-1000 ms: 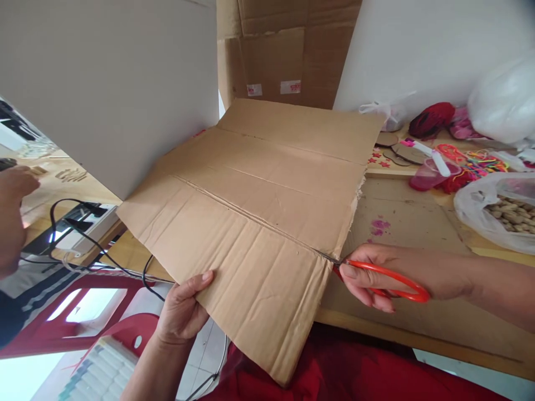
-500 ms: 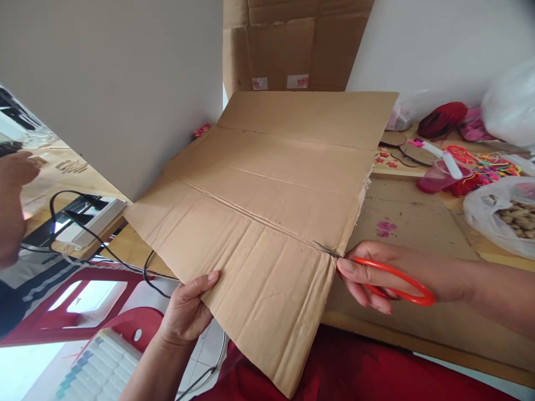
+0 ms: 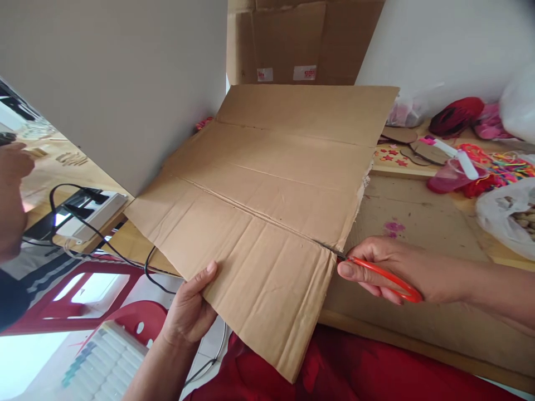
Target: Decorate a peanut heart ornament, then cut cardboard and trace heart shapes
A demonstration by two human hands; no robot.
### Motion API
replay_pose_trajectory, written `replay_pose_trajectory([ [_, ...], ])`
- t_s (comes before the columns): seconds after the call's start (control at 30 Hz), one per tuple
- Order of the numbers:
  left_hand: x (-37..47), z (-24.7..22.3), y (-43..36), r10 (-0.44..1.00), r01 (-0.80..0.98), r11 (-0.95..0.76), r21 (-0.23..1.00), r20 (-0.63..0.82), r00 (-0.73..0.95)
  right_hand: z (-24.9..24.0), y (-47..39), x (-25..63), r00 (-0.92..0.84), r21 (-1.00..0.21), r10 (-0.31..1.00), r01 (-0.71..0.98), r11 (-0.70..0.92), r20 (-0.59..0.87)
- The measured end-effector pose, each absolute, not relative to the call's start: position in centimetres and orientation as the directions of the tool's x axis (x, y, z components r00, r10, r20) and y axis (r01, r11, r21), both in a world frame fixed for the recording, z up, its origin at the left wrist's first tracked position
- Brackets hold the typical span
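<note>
A large creased cardboard sheet (image 3: 267, 195) is held tilted over the table edge and my lap. My left hand (image 3: 192, 303) grips its lower left edge, thumb on top and fingers underneath. My right hand (image 3: 388, 270) is closed round the orange handles of the scissors (image 3: 388, 277). Their dark blades lie at the sheet's right edge, along a crease, and a short slit shows there. The handles look pressed together. The sheet's right edge is ragged above the blades.
On the right are a plastic bag of peanuts (image 3: 510, 217), a pink cup (image 3: 449, 175), colourful yarn and red stars. A grey panel (image 3: 146, 83), a power strip (image 3: 92, 214) and another person's hand (image 3: 14, 167) are on the left. A red stool (image 3: 140, 323) stands below.
The scissors have closed along the crease, and the fingers of my right hand have drawn together. My left hand keeps its hold on the sheet. The view has shifted slightly.
</note>
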State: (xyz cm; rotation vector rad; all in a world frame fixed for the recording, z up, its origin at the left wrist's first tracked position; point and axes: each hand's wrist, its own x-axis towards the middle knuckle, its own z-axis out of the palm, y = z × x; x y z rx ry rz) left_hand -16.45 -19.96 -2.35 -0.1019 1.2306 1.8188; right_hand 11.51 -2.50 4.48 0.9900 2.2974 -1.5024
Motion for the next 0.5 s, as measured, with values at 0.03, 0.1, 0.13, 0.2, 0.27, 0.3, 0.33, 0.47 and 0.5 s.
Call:
replay_pose_trajectory([
  [0.03,-15.9,-2.2,-20.2,0.615,-0.717,-0.114,0.687,-0.519,-0.594,4.1,-2.5,11.5,-0.751,-0.733,0.418,0.635,0.245,-0.511],
  [0.1,-14.6,-2.2,-20.7,0.611,-0.726,-0.136,0.674,-0.52,-0.598,3.3,-2.5,11.3,-0.758,-0.739,0.431,0.623,0.256,-0.49],
  [0.13,-13.9,-2.3,-21.0,0.618,-0.724,-0.126,0.679,-0.517,-0.592,3.0,-2.5,11.3,-0.759,-0.737,0.44,0.62,0.268,-0.479],
  [0.2,-12.8,-2.5,-21.4,0.64,-0.709,-0.057,0.703,-0.52,-0.566,2.5,-2.4,11.3,-0.762,-0.74,0.451,0.615,0.274,-0.466],
  [0.27,-12.3,-2.7,-21.5,0.642,-0.674,0.005,0.739,-0.519,-0.564,2.6,-2.3,11.2,-0.761,-0.748,0.434,0.616,0.249,-0.483],
  [0.3,-12.2,-2.7,-21.5,0.637,-0.656,0.018,0.754,-0.515,-0.574,2.8,-2.3,11.1,-0.758,-0.748,0.419,0.622,0.234,-0.5],
  [0.33,-12.2,-2.7,-21.5,0.636,-0.643,0.023,0.765,-0.507,-0.581,3.2,-2.3,11.0,-0.756,-0.744,0.4,0.629,0.225,-0.518],
  [0.47,-12.7,-2.6,-21.5,0.646,-0.608,0.018,0.794,-0.473,-0.599,4.8,-3.1,10.5,-0.743,-0.713,0.373,0.657,0.246,-0.556],
  [0.5,-12.7,-2.6,-21.6,0.645,-0.602,0.021,0.798,-0.471,-0.602,5.1,-3.3,10.3,-0.74,-0.71,0.373,0.66,0.246,-0.559],
])
